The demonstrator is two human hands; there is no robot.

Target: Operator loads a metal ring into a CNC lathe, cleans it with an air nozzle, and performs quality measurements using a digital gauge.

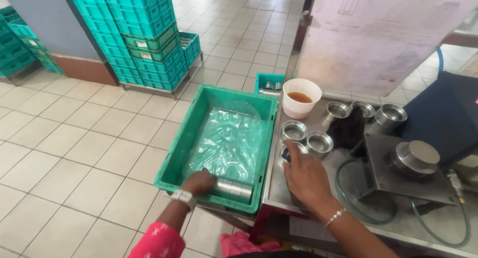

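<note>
Left hand (199,182): inside the green crate (172,161) at its near end, fingers closed around the left end of a row of metal rings (233,189) lying on their side.
Crate: lined with a clear plastic sheet (229,138); it sits just left of the tabletop (279,183), touching its edge.
Right hand (306,176): palm down on the steel tabletop, fingertips on a metal ring (293,149) at the near left of a cluster; whether it grips the ring I cannot tell.
Other rings (319,142): standing open side up, just beyond the right hand.
White cup (301,98): holds brown liquid, at the far left corner of the tabletop.
Press fixture (416,158): right of the rings, with a green hose (348,198) looping near it.
Stacked green crates (144,34): far left on the tiled floor (74,143).
</note>
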